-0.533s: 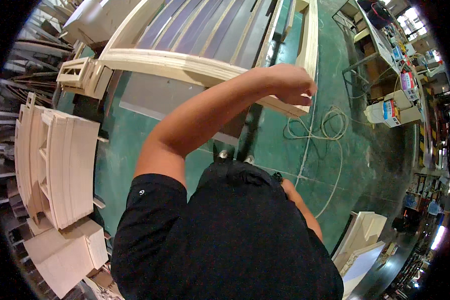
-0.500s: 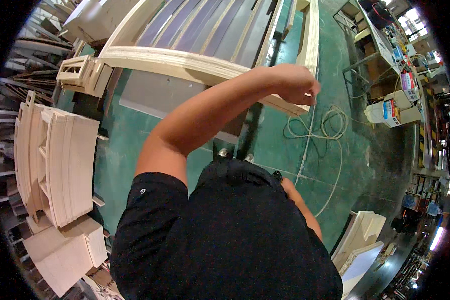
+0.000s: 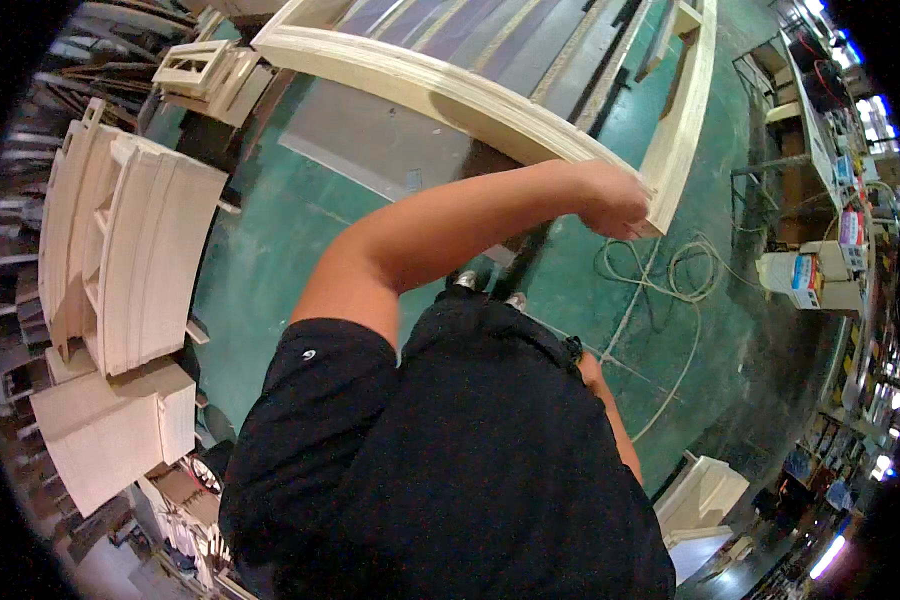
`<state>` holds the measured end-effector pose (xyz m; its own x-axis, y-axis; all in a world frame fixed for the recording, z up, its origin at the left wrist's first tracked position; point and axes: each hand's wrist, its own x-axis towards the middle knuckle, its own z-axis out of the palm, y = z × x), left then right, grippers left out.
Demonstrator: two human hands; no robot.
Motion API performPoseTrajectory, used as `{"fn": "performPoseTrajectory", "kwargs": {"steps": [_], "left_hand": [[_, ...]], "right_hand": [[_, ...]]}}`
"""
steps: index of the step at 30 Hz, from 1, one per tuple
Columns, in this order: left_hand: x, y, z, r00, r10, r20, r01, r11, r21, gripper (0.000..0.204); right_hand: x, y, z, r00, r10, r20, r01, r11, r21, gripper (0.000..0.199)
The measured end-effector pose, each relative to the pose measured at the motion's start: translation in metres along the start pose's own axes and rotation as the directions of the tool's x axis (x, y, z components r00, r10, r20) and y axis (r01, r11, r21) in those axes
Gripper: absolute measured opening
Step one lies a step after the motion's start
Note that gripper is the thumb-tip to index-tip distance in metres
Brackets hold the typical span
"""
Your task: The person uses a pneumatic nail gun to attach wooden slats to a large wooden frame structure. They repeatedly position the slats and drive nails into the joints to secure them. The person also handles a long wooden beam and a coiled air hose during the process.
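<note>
A long pale wooden frame (image 3: 440, 85) with several lengthwise slats lies ahead of me. My left arm reaches across my body to the right. My left hand (image 3: 615, 200), fingers curled closed, overlaps the frame's near right corner. Whether it touches the wood or pinches something small cannot be made out. Low at my right hip, my right hand (image 3: 591, 370) is partly hidden by my black shirt. Its fingers look closed near a small dark object (image 3: 573, 348) whose kind is unclear.
Curved wooden panels (image 3: 160, 260) stand stacked at left, beside a box-like wooden piece (image 3: 115, 430). A grey sheet (image 3: 370, 140) lies under the frame. Coiled pale hose (image 3: 695, 270) crosses the green floor (image 3: 260, 290). At right are a workbench (image 3: 810, 130) and a white bucket (image 3: 785, 272).
The view has shifted, so the frame sits farther right and the left stacks higher. My left hand is slightly lower, its fingers turned more downward at the corner. My right hand stays at the hip.
</note>
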<state>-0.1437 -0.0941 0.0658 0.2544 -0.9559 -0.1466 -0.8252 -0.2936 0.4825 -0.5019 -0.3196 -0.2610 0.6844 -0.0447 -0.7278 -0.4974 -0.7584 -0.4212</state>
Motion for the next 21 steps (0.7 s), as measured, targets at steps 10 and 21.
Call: {"fn": "performPoseTrajectory", "kwargs": {"steps": [10,21], "left_hand": [[-0.016,0.016,0.135,0.966,0.257,0.009,-0.24,0.913,-0.329,0.101],[0.062,0.068,0.138,0.942,0.335,-0.007,-0.333,0.932,-0.143,0.037]], "right_hand": [[-0.038,-0.102,-0.111,0.961,-0.24,-0.134,0.269,0.923,0.275,0.035],[-0.121,-0.162,-0.177,0.908,-0.077,-0.412,0.151,0.977,0.151,0.044]]}}
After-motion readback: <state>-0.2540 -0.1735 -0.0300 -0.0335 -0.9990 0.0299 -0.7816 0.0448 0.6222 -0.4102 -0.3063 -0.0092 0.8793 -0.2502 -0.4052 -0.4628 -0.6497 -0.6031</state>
